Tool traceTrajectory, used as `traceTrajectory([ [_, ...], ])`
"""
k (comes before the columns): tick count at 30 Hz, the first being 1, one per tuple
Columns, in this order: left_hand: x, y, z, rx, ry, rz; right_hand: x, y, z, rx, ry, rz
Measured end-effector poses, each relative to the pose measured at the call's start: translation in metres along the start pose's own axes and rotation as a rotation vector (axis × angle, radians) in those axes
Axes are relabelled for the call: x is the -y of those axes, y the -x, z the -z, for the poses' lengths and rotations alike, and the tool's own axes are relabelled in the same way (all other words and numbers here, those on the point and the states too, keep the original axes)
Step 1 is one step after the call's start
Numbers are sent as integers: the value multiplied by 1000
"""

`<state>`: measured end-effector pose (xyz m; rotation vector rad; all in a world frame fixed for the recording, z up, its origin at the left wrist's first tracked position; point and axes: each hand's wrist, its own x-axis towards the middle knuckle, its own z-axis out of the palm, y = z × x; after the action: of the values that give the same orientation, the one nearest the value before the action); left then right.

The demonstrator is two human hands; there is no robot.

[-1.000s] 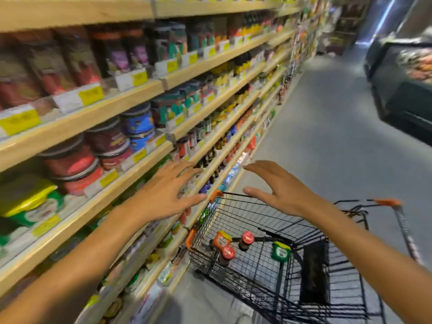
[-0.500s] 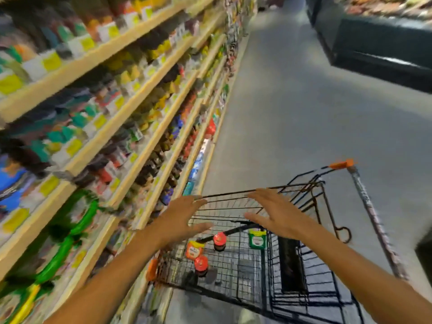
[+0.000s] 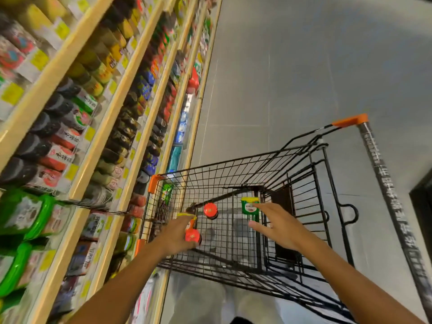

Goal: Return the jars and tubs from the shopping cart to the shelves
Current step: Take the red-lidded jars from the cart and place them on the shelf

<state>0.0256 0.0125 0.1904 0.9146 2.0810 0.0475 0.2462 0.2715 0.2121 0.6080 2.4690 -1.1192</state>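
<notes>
Both hands reach down into the shopping cart (image 3: pixel 275 164), fingers spread and holding nothing. Under the left hand (image 3: pixel 174 233) stand a red-lidded jar (image 3: pixel 193 235) and an orange tub (image 3: pixel 191 220); the right hand (image 3: pixel 279 226) nears a green tub (image 3: pixel 249 206). A second red-lidded jar (image 3: pixel 210 209) sits between the hands. The jars are probably glass: heavy, smooth, breakable, best gripped around the body below the lid.

Two red-lidded jars (image 3: pixel 210 209), yellow-lidded orange tub (image 3: pixel 188 217), green tub (image 3: pixel 250 205) upright in cart (image 3: pixel 233 164).

Black wire cart (image 3: pixel 236 160) holds jars (image 3: pixel 210 209) (two red-lidded) and tubs (image 3: pixel 249 205).
</notes>
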Motion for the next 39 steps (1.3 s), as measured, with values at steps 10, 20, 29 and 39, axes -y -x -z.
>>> traceTrajectory([
  [10,78,-70,-66,-11,117,157,-18,-41,-66,91,-91,-106],
  [20,178,-163,-153,37,-25,-8,-51,-98,-146,220,-111,-254],
  [29,199,-195,-192,-56,57,-115,-42,-170,-182,237,-165,-225],
  [39,190,-196,-200,-307,262,-64,-31,-196,-190,199,-289,-228],
])
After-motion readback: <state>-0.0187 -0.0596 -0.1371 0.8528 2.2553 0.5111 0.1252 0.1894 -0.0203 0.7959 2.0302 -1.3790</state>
